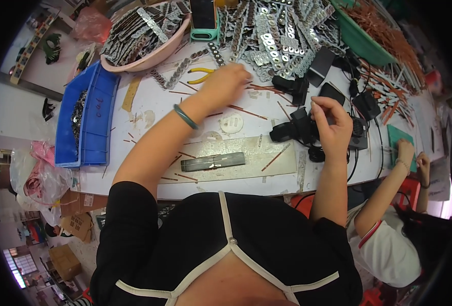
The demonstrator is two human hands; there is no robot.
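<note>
My left hand, with a green bangle on its wrist, reaches over the table beside yellow-handled pliers. Its fingers are curled down close to thin brown strips; whatever they hold is hidden. My right hand is raised near black camera-like devices, thumb and forefinger pinched together. Anything between those fingertips is too small to make out. In front of me a grey metal block lies on a flat pale plate. A round white disc rests just beyond it.
A pink basin of metal strips and a blue bin stand at left. Perforated metal strips pile up at the back, beside a green basin of brown strips. Black cables hang right, where another person sits.
</note>
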